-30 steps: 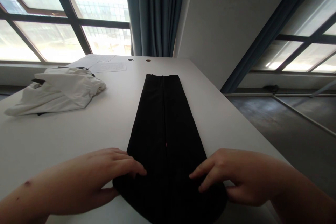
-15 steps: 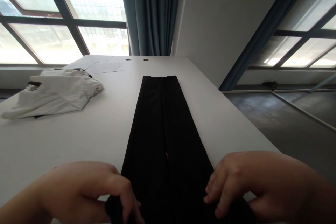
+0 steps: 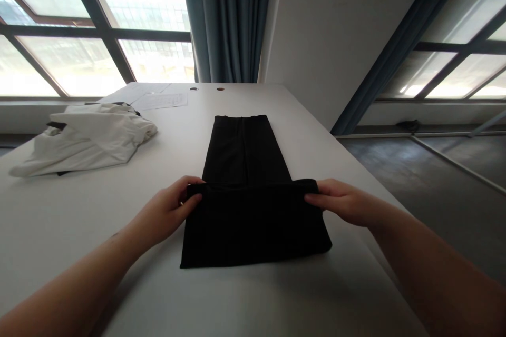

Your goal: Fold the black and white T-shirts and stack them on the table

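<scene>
A black garment (image 3: pixel 253 226) lies lengthwise on the white table, its near part doubled over toward the far end. Past the fold, its far panel stays flat with a seam running down the middle. My left hand (image 3: pixel 182 202) pinches the left corner of the folded-over edge between thumb and fingers. On the opposite side, my right hand (image 3: pixel 336 199) grips the right corner of that same edge, thumb on top. Some fingers of both hands are hidden by the cloth. Which kind of garment it is, I cannot tell.
A crumpled white garment (image 3: pixel 93 137) with dark parts lies on the left of the table (image 3: pixel 253 305). Papers (image 3: pixel 158 100) rest near the far edge beside two round cable holes. The table's right edge drops to a grey floor (image 3: pixel 446 168). Windows and blue curtains stand behind.
Both hands have moved forward, away from me, carrying the garment's near edge over onto its far part. The pink mark on the cloth is now covered. The white garment stays put.
</scene>
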Demonstrator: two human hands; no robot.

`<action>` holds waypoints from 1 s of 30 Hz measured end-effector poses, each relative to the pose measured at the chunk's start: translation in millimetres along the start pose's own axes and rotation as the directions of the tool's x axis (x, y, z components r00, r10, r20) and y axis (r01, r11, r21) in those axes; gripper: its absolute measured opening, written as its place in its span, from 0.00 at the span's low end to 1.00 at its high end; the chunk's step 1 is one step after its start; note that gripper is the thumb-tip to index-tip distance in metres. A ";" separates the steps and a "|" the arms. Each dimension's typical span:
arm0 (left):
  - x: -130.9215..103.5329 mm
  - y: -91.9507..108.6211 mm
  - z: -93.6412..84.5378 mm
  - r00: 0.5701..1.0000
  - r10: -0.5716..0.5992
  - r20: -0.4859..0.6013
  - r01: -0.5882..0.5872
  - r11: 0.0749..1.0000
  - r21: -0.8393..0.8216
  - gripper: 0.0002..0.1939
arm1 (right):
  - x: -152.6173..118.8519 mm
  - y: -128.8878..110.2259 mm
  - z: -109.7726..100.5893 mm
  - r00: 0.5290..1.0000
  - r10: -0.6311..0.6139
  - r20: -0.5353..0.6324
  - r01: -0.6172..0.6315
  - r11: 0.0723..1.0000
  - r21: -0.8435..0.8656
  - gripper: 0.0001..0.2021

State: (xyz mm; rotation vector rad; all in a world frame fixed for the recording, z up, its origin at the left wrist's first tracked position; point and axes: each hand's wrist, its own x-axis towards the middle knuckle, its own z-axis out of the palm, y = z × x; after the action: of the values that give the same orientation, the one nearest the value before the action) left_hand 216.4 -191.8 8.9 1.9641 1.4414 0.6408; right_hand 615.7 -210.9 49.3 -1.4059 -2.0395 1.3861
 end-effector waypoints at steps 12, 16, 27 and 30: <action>13.5 -11.6 11.1 0.999 -0.028 -0.026 0.027 1.000 -0.011 0.25 | 22.4 1.7 8.1 0.955 0.269 -0.126 -0.297 0.862 -0.411 0.11; 11.1 -11.0 9.6 1.000 0.001 -0.029 0.002 0.995 0.099 0.26 | 14.8 -6.8 11.0 0.919 0.248 -0.306 -0.375 0.789 -0.487 0.10; -18.5 5.8 29.4 0.888 0.431 0.161 -0.454 0.764 0.458 0.27 | -6.8 -27.3 32.6 0.932 0.359 0.046 -0.274 0.783 -0.559 0.16; -16.7 0.2 37.3 0.845 0.460 0.274 -0.535 0.713 0.453 0.27 | -5.8 -25.7 31.8 0.902 0.417 0.115 -0.314 0.813 -0.490 0.16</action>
State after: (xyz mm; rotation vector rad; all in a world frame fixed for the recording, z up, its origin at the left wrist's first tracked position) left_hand 237.5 -214.9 -17.3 2.8189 1.0466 0.3292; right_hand 582.5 -234.3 56.7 -2.0227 -2.4536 1.2860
